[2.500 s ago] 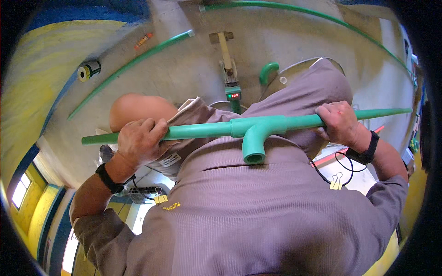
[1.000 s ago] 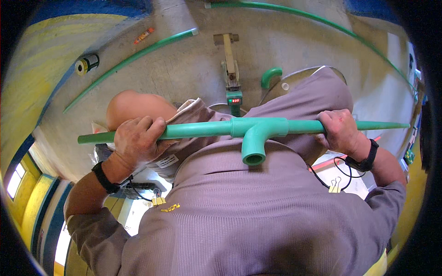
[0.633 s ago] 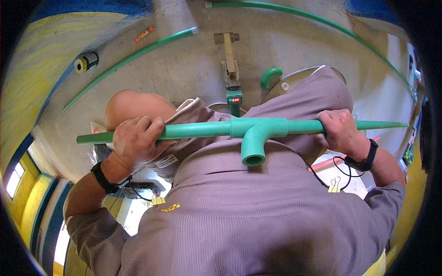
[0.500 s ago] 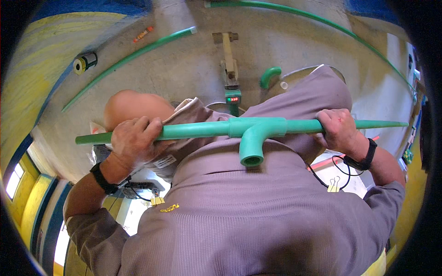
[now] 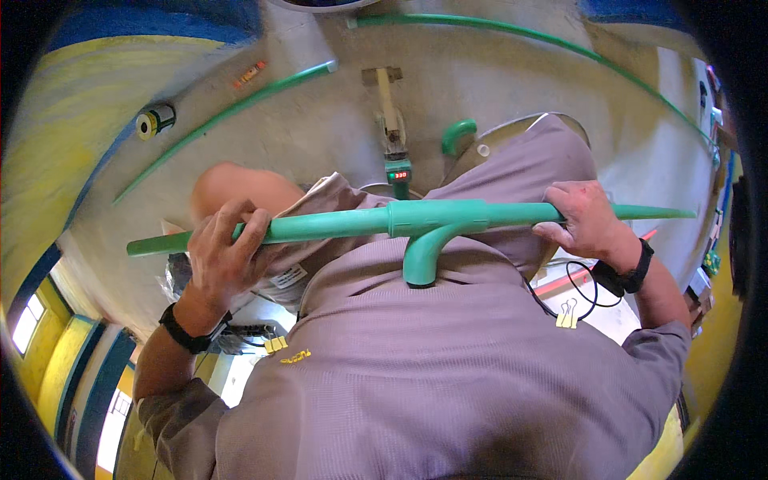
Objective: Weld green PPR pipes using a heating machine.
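A long green plastic pipe [image 5: 328, 226] lies across in front of my belly, with a green tee fitting [image 5: 438, 216] at its middle. The fitting's curved branch bends down towards me. My left hand [image 5: 226, 254] grips the pipe near its left end, fingers over the top. On the right stretch of pipe, my right hand [image 5: 588, 222] is closed, its thumb on the near side. Beyond my lap, on the floor, is a pipe welding iron [image 5: 398, 168] with a green body and a lit red display.
A loose green pipe [image 5: 240, 108] rests on the floor at left, another [image 5: 512, 36] at far right. A curved green elbow [image 5: 458, 136] lies right of the iron. Near the left wall are a roll [image 5: 156, 121] and a small orange-labelled item [image 5: 252, 74].
The tee's branch has turned so its open end faces down, no longer showing its bore. The fingers of my left hand have shifted and lifted slightly on the pipe.
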### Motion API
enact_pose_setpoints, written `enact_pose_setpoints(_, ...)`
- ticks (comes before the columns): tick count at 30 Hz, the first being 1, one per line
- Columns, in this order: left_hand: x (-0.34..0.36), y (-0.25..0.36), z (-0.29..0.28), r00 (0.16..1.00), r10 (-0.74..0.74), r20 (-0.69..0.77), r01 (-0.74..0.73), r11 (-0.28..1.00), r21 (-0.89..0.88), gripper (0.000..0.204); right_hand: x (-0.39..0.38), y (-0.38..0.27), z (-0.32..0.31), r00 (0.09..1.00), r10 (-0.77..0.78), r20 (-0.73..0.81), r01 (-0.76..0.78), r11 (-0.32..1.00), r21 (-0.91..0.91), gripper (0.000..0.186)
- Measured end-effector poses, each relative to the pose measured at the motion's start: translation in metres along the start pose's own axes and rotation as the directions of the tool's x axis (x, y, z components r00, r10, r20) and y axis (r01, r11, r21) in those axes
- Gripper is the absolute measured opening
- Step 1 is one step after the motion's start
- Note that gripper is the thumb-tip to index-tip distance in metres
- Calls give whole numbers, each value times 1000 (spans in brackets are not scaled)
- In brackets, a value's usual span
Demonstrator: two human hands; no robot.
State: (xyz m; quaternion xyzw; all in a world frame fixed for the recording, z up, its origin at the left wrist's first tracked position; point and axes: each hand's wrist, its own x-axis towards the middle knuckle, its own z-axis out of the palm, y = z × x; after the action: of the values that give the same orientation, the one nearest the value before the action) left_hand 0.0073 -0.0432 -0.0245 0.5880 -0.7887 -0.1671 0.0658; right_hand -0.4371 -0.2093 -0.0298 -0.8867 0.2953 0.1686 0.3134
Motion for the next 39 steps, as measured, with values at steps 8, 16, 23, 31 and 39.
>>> enact_pose_setpoints(8, 24, -5, -4, 934, -48, 353, 84, 993, -86, 38, 6, 8, 6, 998, -38, -53, 34, 997, -70, 30)
enact_pose_setpoints(16, 18, -12, 14, 957, 47, 287, -30, 997, -65, 38, 15, 10, 19, 977, -150, -149, 119, 973, -198, 48)
enact_pose_setpoints(23, 16, -9, 17, 946, 20, 323, -19, 1000, -7, 40, 18, 8, 18, 977, -170, -131, 145, 973, -179, 48)
enact_pose_setpoints(31, 19, -11, 16, 944, 42, 326, -56, 998, 33, 40, 19, 11, 18, 969, -185, -162, 157, 972, -173, 47)
enact_pose_setpoints(39, 21, -7, 13, 944, 19, 330, -20, 1000, 1, 39, 20, 11, 15, 977, -170, -131, 149, 976, -158, 46)
